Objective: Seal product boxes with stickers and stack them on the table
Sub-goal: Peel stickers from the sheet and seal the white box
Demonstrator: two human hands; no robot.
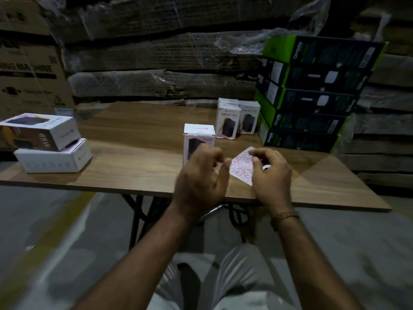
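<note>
A: Our right hand (270, 173) pinches the pink-printed white sticker sheet (242, 167) by its edge, tilted toward us, likely so a sticker can be peeled.

B: And our left hand (201, 177) is curled beside the sheet, fingertips nearing it; we can't tell whether it has hold of a sticker.

A: Just beyond the left hand stands the small white upright product box (197, 139), close for sealing.

B: Further off, past the right hand, two white boxes (237, 118) read "HALLEY"; the black-and-green cartons (312, 95) behind say "Omada".
</note>
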